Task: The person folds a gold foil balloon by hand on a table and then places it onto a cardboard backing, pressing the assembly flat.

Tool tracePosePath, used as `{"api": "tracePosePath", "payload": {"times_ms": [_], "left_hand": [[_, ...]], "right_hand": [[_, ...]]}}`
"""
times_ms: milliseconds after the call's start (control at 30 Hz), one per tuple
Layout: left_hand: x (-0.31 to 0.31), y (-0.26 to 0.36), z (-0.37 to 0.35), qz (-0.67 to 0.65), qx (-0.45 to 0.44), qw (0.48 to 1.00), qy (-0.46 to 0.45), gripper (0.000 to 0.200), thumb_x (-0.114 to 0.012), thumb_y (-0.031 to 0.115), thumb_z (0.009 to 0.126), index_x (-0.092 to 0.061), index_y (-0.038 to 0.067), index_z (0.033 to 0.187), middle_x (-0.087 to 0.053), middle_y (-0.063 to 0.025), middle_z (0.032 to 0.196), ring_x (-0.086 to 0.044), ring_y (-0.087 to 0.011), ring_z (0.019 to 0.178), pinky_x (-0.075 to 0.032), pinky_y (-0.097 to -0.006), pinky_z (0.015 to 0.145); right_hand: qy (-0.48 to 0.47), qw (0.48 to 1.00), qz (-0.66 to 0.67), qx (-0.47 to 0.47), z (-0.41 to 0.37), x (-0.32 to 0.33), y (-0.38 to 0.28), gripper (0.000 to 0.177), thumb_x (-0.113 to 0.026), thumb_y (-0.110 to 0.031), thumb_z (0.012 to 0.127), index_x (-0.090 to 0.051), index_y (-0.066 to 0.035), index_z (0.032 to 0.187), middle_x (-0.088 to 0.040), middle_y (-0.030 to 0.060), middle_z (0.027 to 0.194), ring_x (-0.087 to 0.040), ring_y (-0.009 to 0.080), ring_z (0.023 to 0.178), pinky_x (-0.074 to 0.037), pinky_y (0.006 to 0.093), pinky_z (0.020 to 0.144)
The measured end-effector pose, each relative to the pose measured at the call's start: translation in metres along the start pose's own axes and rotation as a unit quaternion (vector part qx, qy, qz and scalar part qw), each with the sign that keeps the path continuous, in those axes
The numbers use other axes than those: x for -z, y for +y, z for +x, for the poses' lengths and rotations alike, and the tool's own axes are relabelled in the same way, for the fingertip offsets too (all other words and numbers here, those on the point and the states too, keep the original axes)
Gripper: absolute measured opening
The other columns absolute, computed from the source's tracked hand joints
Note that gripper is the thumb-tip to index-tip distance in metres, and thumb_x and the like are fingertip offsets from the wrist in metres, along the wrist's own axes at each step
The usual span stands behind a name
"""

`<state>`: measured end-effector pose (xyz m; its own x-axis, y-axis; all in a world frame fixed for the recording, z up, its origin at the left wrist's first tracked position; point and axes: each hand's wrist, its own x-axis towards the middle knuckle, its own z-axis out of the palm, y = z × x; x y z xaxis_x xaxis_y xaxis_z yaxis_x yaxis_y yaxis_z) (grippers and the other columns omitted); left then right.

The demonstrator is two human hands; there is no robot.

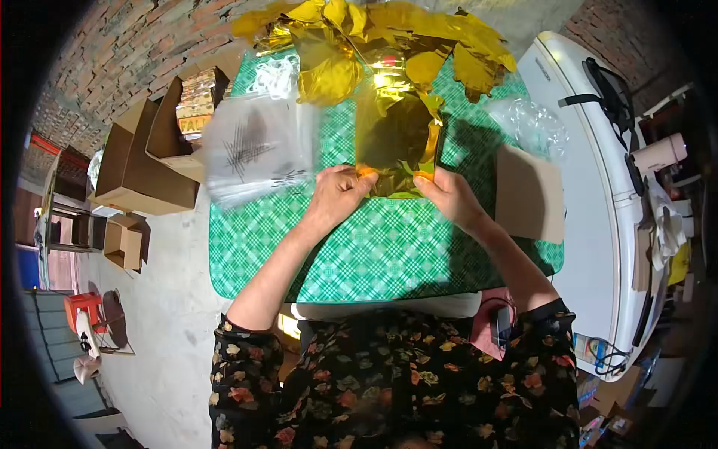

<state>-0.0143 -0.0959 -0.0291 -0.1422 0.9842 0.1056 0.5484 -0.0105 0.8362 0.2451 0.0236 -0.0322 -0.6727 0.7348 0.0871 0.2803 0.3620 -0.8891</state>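
Note:
A shiny gold foil sheet lies in front of me on the green checked tablecloth. My left hand pinches its near left corner between thumb and fingers. At the near right corner, my right hand grips the foil the same way. Beyond it, a heap of crumpled gold foil leaf shapes spreads over the far side of the table. To the left of my left hand sits a stack of clear plastic bags with dark markings.
White strings lie behind the bags. A clear crumpled plastic and a brown cardboard piece are on the right. A white freezer borders the table's right side. Open cardboard boxes stand at left, with a red stool farther off.

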Motion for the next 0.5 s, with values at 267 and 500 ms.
{"api": "tracePosePath", "payload": {"times_ms": [267, 500], "left_hand": [[0.012, 0.011, -0.014, -0.009, -0.067, 0.998, -0.009, 0.032, -0.083, 0.028, 0.093, -0.082, 0.004, 0.114, -0.077, -0.0122, 0.127, -0.064, -0.0301, 0.126, -0.048, -0.0437, 0.112], [0.004, 0.001, -0.025, 0.056, -0.115, 0.988, 0.087, 0.021, -0.084, 0.018, 0.091, -0.081, 0.0, 0.102, -0.075, -0.013, 0.128, -0.066, -0.0343, 0.122, -0.05, -0.044, 0.108]], "right_hand": [[0.07, 0.997, -0.004, 0.038, -0.001, -0.006, -0.007, 0.025, -0.069, -0.016, 0.105, -0.061, 0.003, 0.092, -0.061, 0.0231, 0.074, -0.059, 0.0239, 0.06, -0.047, 0.0409, 0.059], [0.078, 0.995, -0.05, 0.042, 0.0, -0.008, -0.013, 0.024, -0.068, -0.016, 0.105, -0.062, 0.003, 0.091, -0.061, 0.0246, 0.073, -0.065, 0.0321, 0.061, -0.048, 0.0426, 0.058]]}}
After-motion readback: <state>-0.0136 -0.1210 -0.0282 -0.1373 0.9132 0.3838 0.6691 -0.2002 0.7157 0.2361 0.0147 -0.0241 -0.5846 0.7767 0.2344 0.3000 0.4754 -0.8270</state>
